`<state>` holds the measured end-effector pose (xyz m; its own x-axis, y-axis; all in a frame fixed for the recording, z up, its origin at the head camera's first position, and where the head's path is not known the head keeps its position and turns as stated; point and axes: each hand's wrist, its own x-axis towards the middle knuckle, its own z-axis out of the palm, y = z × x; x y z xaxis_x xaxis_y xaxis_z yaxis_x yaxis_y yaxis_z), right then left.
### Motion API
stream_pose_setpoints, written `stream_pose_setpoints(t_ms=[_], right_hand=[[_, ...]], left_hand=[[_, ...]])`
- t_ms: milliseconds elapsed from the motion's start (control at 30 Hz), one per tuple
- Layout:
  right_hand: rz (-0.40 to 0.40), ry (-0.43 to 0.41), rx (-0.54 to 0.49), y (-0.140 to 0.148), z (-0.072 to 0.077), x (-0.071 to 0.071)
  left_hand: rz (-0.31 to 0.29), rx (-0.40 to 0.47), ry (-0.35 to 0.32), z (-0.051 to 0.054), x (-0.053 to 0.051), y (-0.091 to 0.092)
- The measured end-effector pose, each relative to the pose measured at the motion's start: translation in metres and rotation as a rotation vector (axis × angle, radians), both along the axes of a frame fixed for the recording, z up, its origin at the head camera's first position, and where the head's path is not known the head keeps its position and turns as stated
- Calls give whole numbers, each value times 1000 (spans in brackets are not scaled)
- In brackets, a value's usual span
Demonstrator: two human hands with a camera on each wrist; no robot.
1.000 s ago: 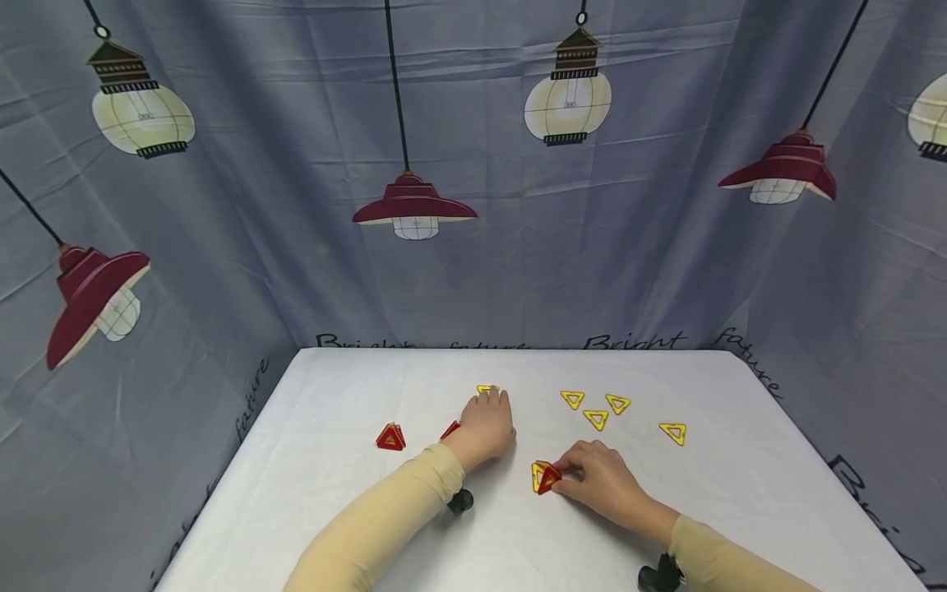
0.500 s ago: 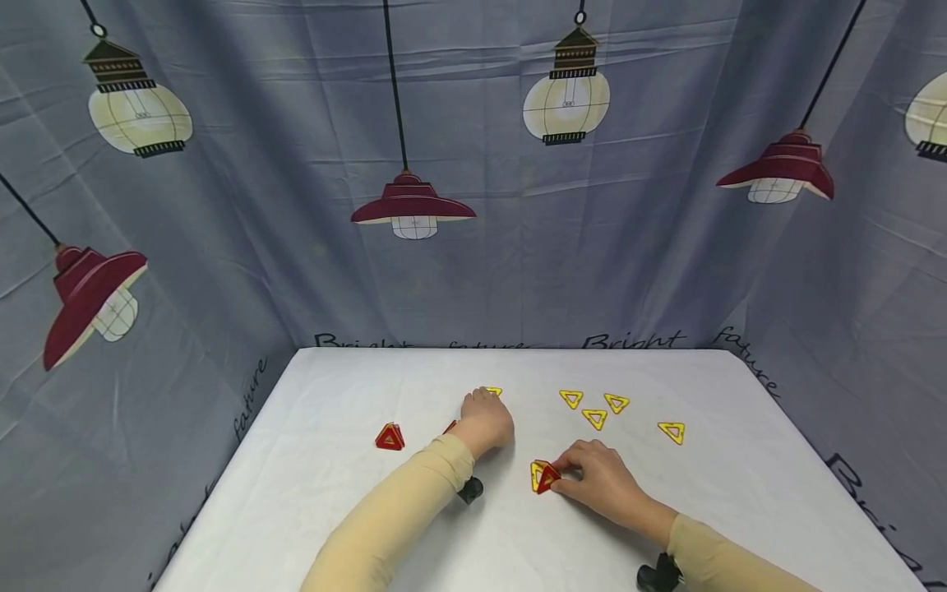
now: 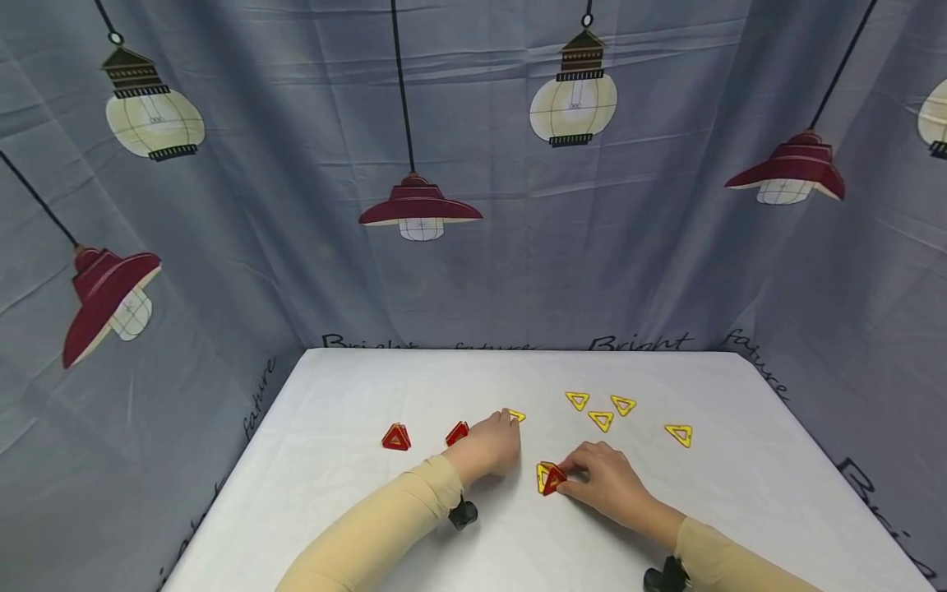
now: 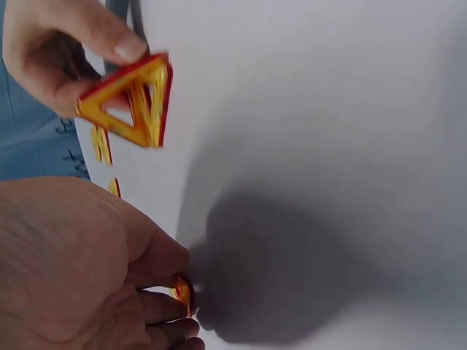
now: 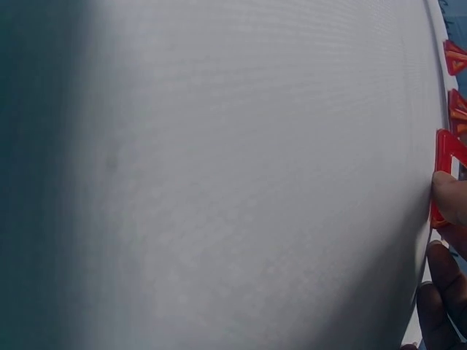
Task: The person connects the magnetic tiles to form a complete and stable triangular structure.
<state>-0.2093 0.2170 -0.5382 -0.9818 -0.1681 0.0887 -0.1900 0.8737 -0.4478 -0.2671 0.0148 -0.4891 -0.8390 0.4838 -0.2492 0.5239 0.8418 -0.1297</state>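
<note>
My left hand (image 3: 488, 448) pinches a yellow triangular magnetic tile (image 3: 516, 416) between thumb and fingers; in the left wrist view only a bit of that tile (image 4: 182, 293) shows. To its right, my right hand (image 3: 610, 485) holds a partly built pyramid (image 3: 551, 478) of red and yellow triangular tiles by its right side. That pyramid (image 4: 131, 106) shows a yellow face with red edges in the left wrist view. Thumb and fingers press on a red tile (image 5: 442, 149) in the right wrist view. The two hands are apart.
Two red pyramids stand to the left, one farther out (image 3: 395, 437) and one (image 3: 457, 432) just behind my left wrist. Several loose yellow triangular tiles (image 3: 602, 420) lie flat at the back right of the white table (image 3: 355, 510). A lamp-print curtain (image 3: 503, 279) surrounds it.
My left hand has drawn back toward me and slightly right, bringing the yellow tile along from the back of the table. My right hand stays in place with the pyramid.
</note>
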Motion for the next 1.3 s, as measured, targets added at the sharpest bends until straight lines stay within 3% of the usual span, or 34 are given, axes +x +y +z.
stream_pose_setpoints(t_ms=[400, 633, 900, 1300], right_hand=[[9, 6, -10, 1, -1, 0], [0, 1, -9, 0, 0, 1], [-12, -17, -12, 0, 0, 0], [3, -20, -20, 2, 1, 0]], left_hand=[[-145, -30, 28, -4, 39, -21], [-186, 5, -16, -3, 58, -41], [-262, 44, -58, -2, 70, -66], [-291, 254, -129, -5, 78, -104]])
